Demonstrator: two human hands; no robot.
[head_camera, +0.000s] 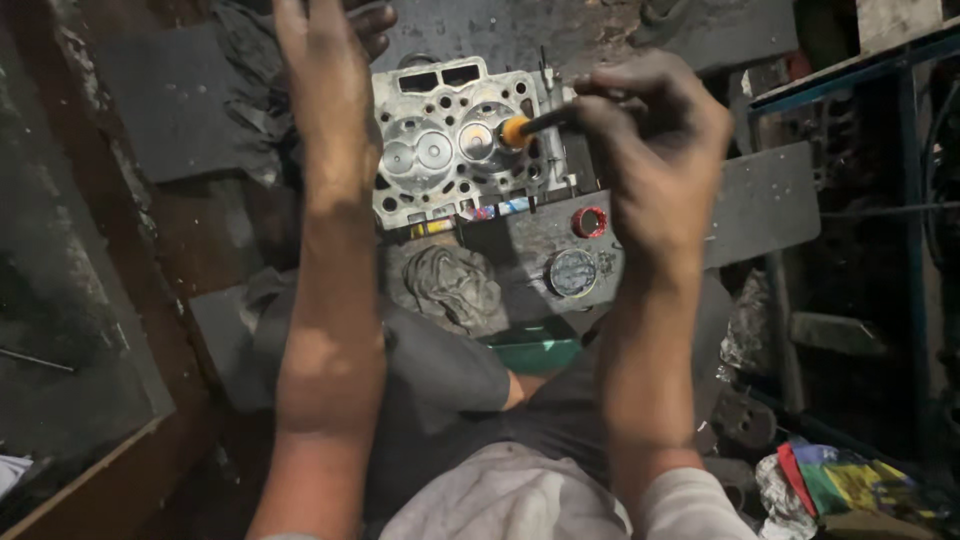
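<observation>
A silver engine cylinder head (455, 100) with round valves and several holes stands on a dark work surface ahead of me. My right hand (655, 150) grips a dark-handled tool with an orange tip (516, 131), and the tip presses on a valve face. My left hand (325, 70) reaches past the head's left edge; its fingers rest near the top left corner, partly cut off by the frame, and I cannot tell what they hold.
A small round tin (572, 272) and a red ring-shaped cap (589, 221) lie on the dark board below the head. A crumpled grey rag (450, 285) sits beside them, a green basin (533, 352) lower down. A blue metal frame (905, 150) stands right, coloured rags (840, 480) at bottom right.
</observation>
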